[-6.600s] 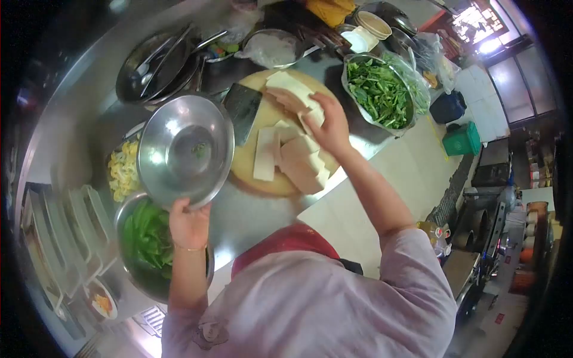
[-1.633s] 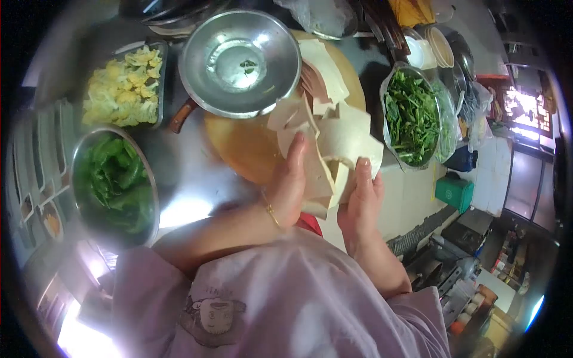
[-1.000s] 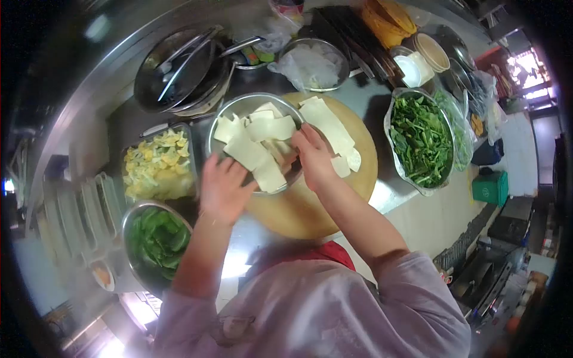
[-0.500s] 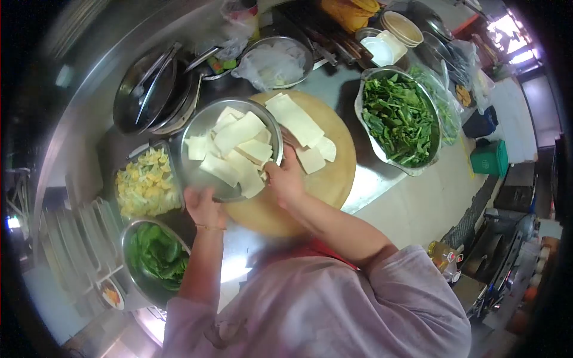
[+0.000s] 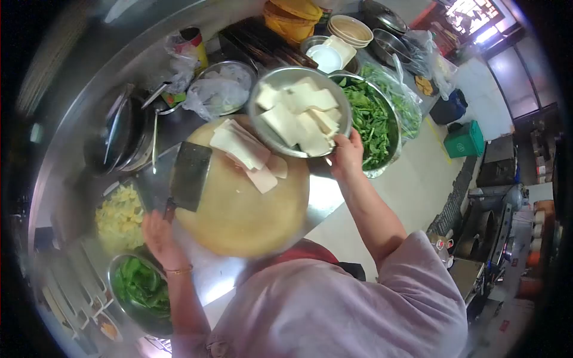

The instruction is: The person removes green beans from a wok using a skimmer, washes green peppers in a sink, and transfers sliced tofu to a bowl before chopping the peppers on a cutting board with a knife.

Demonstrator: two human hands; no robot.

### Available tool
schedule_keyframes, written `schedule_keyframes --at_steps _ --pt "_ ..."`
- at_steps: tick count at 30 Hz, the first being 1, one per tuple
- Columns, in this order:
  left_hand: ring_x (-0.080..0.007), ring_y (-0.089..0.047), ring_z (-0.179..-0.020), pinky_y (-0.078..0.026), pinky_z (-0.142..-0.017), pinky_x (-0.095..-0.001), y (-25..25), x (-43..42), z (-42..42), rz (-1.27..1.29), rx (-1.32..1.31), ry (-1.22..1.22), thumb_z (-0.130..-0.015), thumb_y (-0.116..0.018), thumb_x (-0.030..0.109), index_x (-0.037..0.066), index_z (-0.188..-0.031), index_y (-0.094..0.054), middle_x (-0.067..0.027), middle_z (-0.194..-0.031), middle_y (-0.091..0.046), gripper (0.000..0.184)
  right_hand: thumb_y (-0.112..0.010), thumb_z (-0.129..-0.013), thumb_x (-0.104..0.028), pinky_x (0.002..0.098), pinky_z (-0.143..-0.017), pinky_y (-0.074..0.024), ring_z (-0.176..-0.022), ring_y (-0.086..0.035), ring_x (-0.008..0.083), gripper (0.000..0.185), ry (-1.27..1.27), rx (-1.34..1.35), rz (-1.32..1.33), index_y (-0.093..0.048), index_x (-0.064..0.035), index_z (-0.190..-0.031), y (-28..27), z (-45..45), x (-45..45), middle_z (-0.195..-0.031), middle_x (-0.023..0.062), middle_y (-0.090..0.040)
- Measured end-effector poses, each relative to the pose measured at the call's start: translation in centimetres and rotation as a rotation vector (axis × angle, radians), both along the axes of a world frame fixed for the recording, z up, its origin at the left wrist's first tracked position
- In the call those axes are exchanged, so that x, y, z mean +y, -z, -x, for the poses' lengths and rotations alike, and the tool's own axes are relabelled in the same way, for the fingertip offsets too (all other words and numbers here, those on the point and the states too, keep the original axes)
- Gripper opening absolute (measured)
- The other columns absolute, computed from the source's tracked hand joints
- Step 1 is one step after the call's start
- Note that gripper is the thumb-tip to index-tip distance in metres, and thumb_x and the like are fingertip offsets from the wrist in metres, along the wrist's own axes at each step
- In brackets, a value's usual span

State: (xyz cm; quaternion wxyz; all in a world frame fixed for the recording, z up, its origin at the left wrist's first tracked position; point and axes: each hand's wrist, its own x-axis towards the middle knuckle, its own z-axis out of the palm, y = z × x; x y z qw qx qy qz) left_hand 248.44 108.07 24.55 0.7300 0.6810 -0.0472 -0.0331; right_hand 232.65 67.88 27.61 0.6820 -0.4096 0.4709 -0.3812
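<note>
My right hand [image 5: 348,156] grips the near right rim of a steel bowl [image 5: 259,128], thumb at the edge. Flat pale slices [image 5: 298,113] fill the bowl, which is held over the far right of the round cutting board [image 5: 256,224]. More slices [image 5: 245,149] lie overlapping on the board. A cleaver [image 5: 192,177] rests on the board's left side, its wooden handle toward me. My left hand [image 5: 162,240] is beside that handle, blurred, with fingers extended and nothing held; whether it touches the handle is unclear.
Leafy greens fill a bowl [image 5: 371,119] at the right. Cauliflower pieces [image 5: 119,218] and a bowl of green peppers [image 5: 140,286] are at the left. Dark pans [image 5: 113,134], a bag-covered bowl [image 5: 224,89] and stacked dishes [image 5: 351,30] line the back.
The slice-filled bowl has moved right and away from me in my right hand, uncovering the cleaver. My left hand has let go of the bowl and moved left. The view has shifted.
</note>
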Motion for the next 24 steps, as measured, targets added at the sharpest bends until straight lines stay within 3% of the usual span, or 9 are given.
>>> schedule_keyframes --at_steps 1,3,6,10,15,17,19,22,24 --pt "-0.0249 -0.042 -0.125 -0.036 -0.103 -0.0352 1.2 1.1 0.1 -0.084 -0.052 -0.044 -0.089 -0.053 0.002 0.002 -0.136 -0.036 -0.0168 -0.136 -0.042 0.050 -0.050 -0.078 0.000 0.0265 -0.040 -0.0442 -0.056 -0.053 0.0142 0.045 0.065 0.031 0.018 -0.043 -0.0070 -0.121 -0.9 1.2 -0.4 -0.085 0.0079 -0.057" --pt "-0.0244 -0.044 -0.124 -0.036 -0.103 -0.0349 4.9 3.4 -0.7 -0.416 -0.083 -0.055 -0.085 -0.057 0.001 -0.001 -0.135 -0.037 -0.0154 -0.135 -0.045 0.054 -0.054 -0.082 -0.002 0.0362 -0.063 -0.0561 -0.087 -0.060 0.0223 0.041 0.153 -0.041 0.066 -0.042 -0.0092 -0.121 2.0 3.7 -3.2 -0.103 0.0092 -0.056" --pt "-0.0254 -0.047 -0.123 -0.036 -0.104 -0.0350 4.5 4.9 -0.6 -0.556 -0.037 0.192 -0.078 -0.062 0.002 -0.002 -0.134 -0.041 -0.0139 -0.133 -0.048 0.059 -0.057 -0.090 -0.010 0.0378 -0.067 -0.0558 -0.091 -0.060 0.0237 0.044 0.092 -0.067 0.066 -0.036 -0.0111 -0.129 2.2 4.8 -4.8 -0.111 0.0107 -0.056" --pt "-0.0246 -0.058 -0.110 -0.042 -0.097 -0.0349 5.4 4.9 -0.4 -1.135 -0.306 0.077 -0.076 -0.068 0.015 0.007 -0.128 -0.050 -0.0143 -0.112 -0.061 0.056 -0.053 -0.093 -0.015 0.0292 -0.068 -0.0518 -0.069 -0.052 0.0104 0.035 -0.019 -0.066 0.075 -0.038 -0.0077 -0.125 0.1 5.0 0.7 -0.082 0.0018 -0.049" --pt "-0.0193 -0.062 -0.082 -0.049 -0.075 -0.0320 5.4 5.1 -0.3 -0.847 0.562 0.551 -0.073 -0.070 0.027 0.007 -0.100 -0.062 -0.0078 -0.085 -0.064 0.035 -0.053 -0.094 -0.013 0.0246 -0.064 -0.0490 -0.069 -0.055 0.0090 0.018 -0.934 0.234 0.225 -0.058 -0.0019 -0.108 1.7 6.1 12.0 -0.081 0.0013 -0.057" --pt "-0.0171 -0.059 -0.071 -0.048 -0.065 -0.0305 5.5 4.1 3.7 -0.362 0.445 0.365 -0.070 -0.070 0.028 0.006 -0.091 -0.061 -0.0064 -0.074 -0.061 0.032 -0.053 -0.094 -0.010 0.0250 -0.071 -0.0498 -0.078 -0.057 0.0103 0.021 -1.191 0.101 0.211 -0.057 -0.0023 -0.114 3.0 4.2 16.5 -0.093 0.0041 -0.060" --pt "-0.0158 -0.058 -0.069 -0.047 -0.062 -0.0320 6.5 3.0 8.6 -0.628 0.372 0.178 -0.069 -0.070 0.028 0.004 -0.090 -0.061 -0.0053 -0.075 -0.061 0.033 -0.055 -0.093 -0.008 0.0255 -0.078 -0.0483 -0.088 -0.054 0.0117 0.044 -1.292 0.052 0.170 -0.038 -0.0045 -0.133 3.0 1.8 21.0 -0.108 0.0061 -0.055" --pt "-0.0405 -0.061 -0.080 -0.048 -0.068 -0.0442 3.9 -0.9 16.1 -0.666 0.313 -0.001 -0.075 -0.062 0.024 0.003 -0.093 -0.053 -0.0236 -0.084 -0.060 0.029 -0.056 -0.090 -0.005 0.0267 -0.082 -0.0460 -0.099 -0.049 0.0146 0.074 -1.363 -0.065 0.200 -0.009 -0.0072 -0.147 5.7 -1.0 26.5 -0.117 0.0096 -0.047" --pt "-0.0394 -0.061 -0.080 -0.049 -0.069 -0.0452 2.4 -0.9 19.2 -0.506 0.287 0.116 -0.079 -0.064 0.029 0.005 -0.094 -0.058 -0.0207 -0.083 -0.061 0.028 -0.055 -0.090 -0.004 0.0269 -0.081 -0.0460 -0.098 -0.049 0.0147 0.072 -1.331 0.030 -0.029 -0.011 -0.0071 -0.147 5.1 -1.7 27.7 -0.116 0.0096 -0.047"
